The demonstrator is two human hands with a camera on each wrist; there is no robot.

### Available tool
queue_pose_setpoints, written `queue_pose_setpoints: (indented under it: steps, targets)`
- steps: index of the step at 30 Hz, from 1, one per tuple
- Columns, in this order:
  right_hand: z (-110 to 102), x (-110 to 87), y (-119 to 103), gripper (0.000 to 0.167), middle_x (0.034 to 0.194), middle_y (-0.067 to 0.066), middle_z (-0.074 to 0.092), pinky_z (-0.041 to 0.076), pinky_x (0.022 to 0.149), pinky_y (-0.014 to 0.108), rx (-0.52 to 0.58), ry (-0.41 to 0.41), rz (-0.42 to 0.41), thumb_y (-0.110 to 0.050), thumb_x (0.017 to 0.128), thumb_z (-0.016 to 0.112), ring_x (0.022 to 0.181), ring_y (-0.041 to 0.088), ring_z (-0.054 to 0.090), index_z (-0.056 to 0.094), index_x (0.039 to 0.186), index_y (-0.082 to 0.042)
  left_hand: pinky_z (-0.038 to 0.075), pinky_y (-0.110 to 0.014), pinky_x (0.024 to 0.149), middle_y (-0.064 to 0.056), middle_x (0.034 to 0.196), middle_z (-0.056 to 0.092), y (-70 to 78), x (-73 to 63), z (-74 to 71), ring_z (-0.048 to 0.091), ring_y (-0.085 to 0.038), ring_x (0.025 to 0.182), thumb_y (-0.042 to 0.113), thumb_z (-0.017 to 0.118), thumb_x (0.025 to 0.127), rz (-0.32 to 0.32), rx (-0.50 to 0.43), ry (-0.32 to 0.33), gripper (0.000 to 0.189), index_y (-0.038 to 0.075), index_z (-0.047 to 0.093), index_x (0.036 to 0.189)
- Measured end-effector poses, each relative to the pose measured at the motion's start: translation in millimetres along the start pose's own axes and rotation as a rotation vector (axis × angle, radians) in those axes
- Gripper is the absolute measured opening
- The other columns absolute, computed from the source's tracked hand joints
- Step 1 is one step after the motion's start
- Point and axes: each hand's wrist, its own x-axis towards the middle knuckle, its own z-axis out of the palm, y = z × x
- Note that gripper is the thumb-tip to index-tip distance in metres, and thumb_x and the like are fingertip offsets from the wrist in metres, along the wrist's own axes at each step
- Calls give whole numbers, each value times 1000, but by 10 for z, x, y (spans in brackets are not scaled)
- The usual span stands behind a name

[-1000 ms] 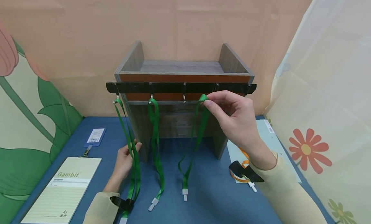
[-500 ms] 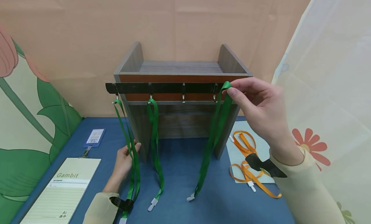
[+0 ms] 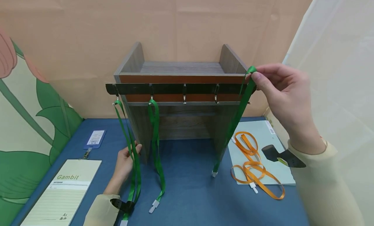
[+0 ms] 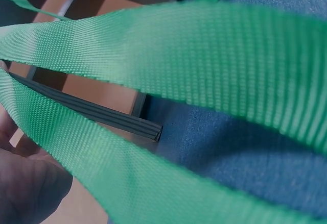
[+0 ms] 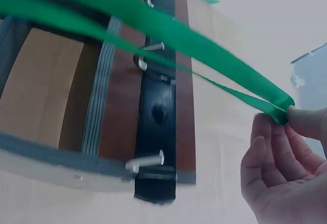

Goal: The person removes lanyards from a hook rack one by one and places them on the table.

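My right hand (image 3: 287, 96) pinches the looped top of a green lanyard (image 3: 240, 112) between thumb and fingers, beside the right end of a black hook rail (image 3: 170, 89). The strap slants down leftward to its white clip. In the right wrist view this lanyard (image 5: 204, 48) passes in front of the rail. Two more green lanyards hang from the rail's left hooks: one leftmost lanyard (image 3: 138, 167), one second lanyard (image 3: 156, 131). My left hand (image 3: 124, 161) is at the grey shelf's (image 3: 137, 131) left side panel, behind the leftmost lanyard; its fingers are partly hidden.
Orange lanyards (image 3: 248, 151) lie on a pale blue board (image 3: 274, 144) at the right of the blue table (image 3: 187, 200). A Gambit notepad on a clipboard (image 3: 64, 190) and a blue badge (image 3: 95, 138) lie at the left. The middle hooks (image 3: 184, 97) hold nothing.
My right hand has carried the green lanyard rightward and up, from near the rail's middle to past its right end. The orange lanyards have come into fuller view. My left hand has stayed put.
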Motion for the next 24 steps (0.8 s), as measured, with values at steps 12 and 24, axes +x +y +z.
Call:
queue_pose_setpoints:
  steps: [12,24]
  targets:
    - [-165,-49,26,16,88,14,69,48,76,22,1,18,84,8,85,66,75,23,62,67,100,14,42,-20,80,-19,137,47,-7,-9,12,43,-32,126,25,57,98,3,-9,0,45,-16,56,81]
    - [-303,-358,-38,17,85,15,69,49,72,21,28,-3,102,14,83,64,70,21,64,64,99,19,43,-18,78,-17,139,46,-21,6,11,44,-31,125,30,57,98,-7,6,10,47,-16,60,88]
